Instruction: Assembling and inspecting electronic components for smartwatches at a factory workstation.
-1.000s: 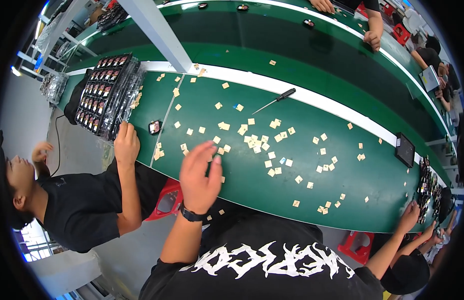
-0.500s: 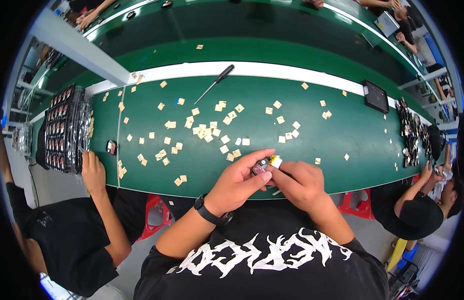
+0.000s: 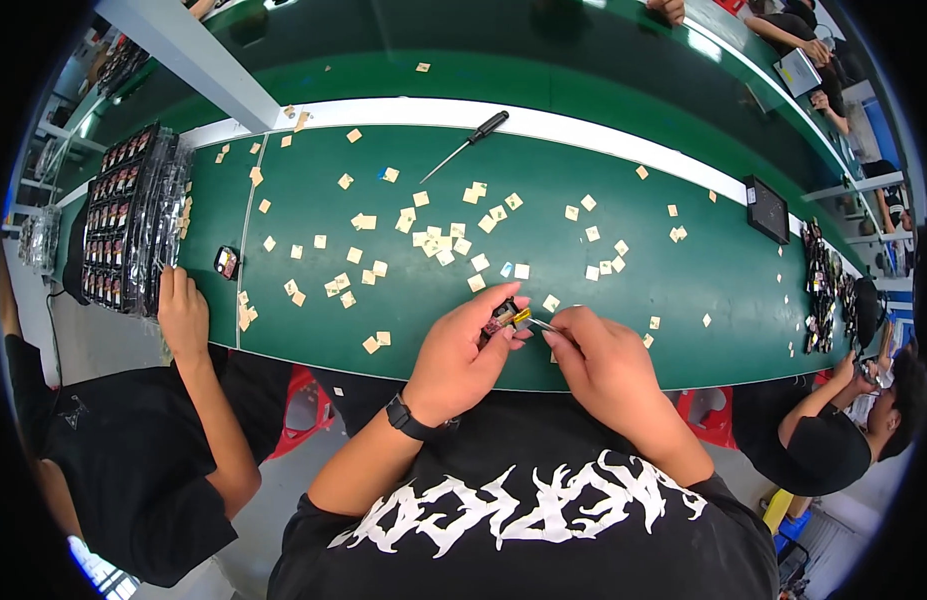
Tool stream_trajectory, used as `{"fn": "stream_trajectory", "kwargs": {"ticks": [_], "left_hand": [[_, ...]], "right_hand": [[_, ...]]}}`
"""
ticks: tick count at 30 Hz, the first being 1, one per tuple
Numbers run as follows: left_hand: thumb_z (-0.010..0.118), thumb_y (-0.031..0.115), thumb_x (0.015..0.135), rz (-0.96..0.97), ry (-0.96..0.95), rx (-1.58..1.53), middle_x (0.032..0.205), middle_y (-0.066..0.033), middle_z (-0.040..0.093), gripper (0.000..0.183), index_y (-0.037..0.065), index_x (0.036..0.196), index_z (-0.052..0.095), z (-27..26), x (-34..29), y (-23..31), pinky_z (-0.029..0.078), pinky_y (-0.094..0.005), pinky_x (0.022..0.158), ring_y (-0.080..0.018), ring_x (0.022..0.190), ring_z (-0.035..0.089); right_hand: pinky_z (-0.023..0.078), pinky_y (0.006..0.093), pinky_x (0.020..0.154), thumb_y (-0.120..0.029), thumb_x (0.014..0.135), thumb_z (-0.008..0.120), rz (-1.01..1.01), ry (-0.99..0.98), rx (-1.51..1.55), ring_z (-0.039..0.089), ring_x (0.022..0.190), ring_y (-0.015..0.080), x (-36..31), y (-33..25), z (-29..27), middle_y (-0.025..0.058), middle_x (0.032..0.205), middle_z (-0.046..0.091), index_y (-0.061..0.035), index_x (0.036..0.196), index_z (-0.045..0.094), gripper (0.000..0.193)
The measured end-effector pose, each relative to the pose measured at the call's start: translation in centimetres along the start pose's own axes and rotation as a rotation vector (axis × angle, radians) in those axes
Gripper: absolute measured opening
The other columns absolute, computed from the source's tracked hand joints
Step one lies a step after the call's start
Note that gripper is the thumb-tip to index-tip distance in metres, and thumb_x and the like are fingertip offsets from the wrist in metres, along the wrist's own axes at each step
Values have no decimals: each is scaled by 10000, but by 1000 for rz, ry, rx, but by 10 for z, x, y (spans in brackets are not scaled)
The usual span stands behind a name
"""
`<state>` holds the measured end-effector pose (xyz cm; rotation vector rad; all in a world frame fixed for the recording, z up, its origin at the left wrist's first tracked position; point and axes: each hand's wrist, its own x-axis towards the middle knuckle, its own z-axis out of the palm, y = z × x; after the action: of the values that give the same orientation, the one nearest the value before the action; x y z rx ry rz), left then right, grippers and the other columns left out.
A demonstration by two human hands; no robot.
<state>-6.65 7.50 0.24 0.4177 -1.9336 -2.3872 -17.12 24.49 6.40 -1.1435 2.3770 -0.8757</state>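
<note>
Above the table's near edge, my left hand [image 3: 459, 350] is closed around a small black electronic device [image 3: 498, 317], its face partly hidden by the fingers. A yellow strip [image 3: 522, 317] sticks out at the device's right side. My right hand [image 3: 605, 350] pinches a thin metal tool, apparently tweezers [image 3: 541, 325], whose tip meets the yellow strip or lies just beside it; I cannot tell which. Close beyond my hands, a small cream square [image 3: 551, 302] lies on the green table [image 3: 463, 370].
Several cream squares [image 3: 444, 257] are scattered across the table. A screwdriver [image 3: 465, 145] lies near the white ledge. At left are another black device [image 3: 227, 262], stacked trays of devices [image 3: 123, 225] and a co-worker's hand [image 3: 183, 310]. A black tray [image 3: 767, 210] stands at right.
The white piece at my right fingertips no longer shows; the metal tool now shows there. My left hand has turned the device. The view has tilted, shifting the table's contents in the picture.
</note>
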Motion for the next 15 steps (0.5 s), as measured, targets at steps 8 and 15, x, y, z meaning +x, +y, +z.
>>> {"fn": "stream_trajectory", "kwargs": {"ticks": [8, 15], "left_hand": [[489, -78, 969, 115, 5, 263, 1311, -149, 661, 495, -2, 1458, 473, -2, 1, 2, 556, -292, 864, -167, 944, 700], [450, -37, 1008, 142, -91, 232, 1350, -158, 636, 471, -4, 1478, 455, -12, -2, 0, 565, -309, 910, -200, 1045, 696]], "right_hand": [[530, 448, 704, 17, 864, 666, -115, 33, -33, 656, 820, 382, 10, 6, 12, 172, 906, 665, 14, 991, 656, 127], [531, 421, 705, 15, 865, 676, -91, 16, 42, 656, 797, 357, 8, 11, 19, 169, 906, 668, 26, 1002, 666, 137]]}}
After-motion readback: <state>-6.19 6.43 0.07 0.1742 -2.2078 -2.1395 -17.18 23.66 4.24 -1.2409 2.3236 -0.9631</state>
